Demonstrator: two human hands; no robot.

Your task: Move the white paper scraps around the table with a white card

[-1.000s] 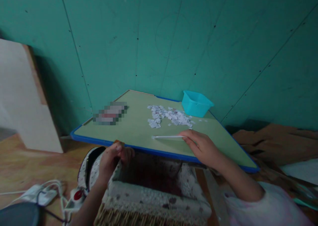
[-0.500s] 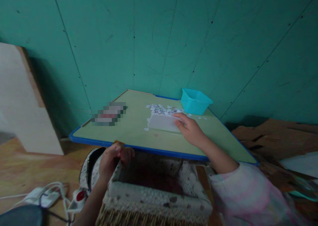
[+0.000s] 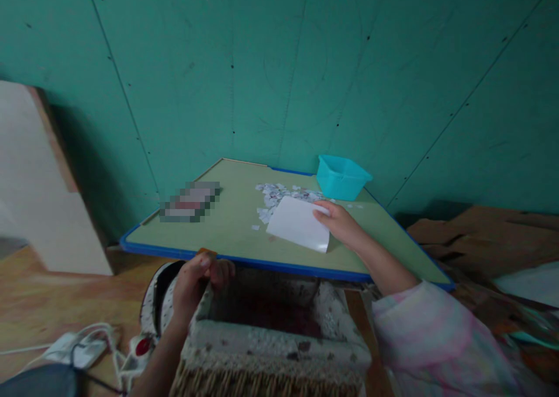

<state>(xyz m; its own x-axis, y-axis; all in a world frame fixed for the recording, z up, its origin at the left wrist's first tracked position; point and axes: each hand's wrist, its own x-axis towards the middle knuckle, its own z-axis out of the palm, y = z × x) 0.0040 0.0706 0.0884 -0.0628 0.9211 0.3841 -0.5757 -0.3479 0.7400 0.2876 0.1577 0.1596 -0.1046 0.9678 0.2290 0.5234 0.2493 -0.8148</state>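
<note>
My right hand [image 3: 345,225] grips the far edge of a white sheet of paper [image 3: 298,223], which stands tilted on the green table [image 3: 218,228] just in front of a heap of small paper scraps [image 3: 279,194]. My left hand [image 3: 194,280] clasps the near-left corner of a cloth-lined wicker basket [image 3: 273,344] that sits under the table's blue front edge. A turquoise plastic tub [image 3: 342,177] stands at the table's back right, behind my right hand.
A blurred flat item [image 3: 188,200] lies at the table's left. A power strip with white cables [image 3: 82,344] rests on the wooden floor at lower left. A pale board [image 3: 39,181] leans on the teal wall. Brown cardboard [image 3: 480,234] lies at right.
My right hand carried the paper from near the table's front edge back to the scraps and tipped it from edge-on to showing its face. My left hand stayed on the basket.
</note>
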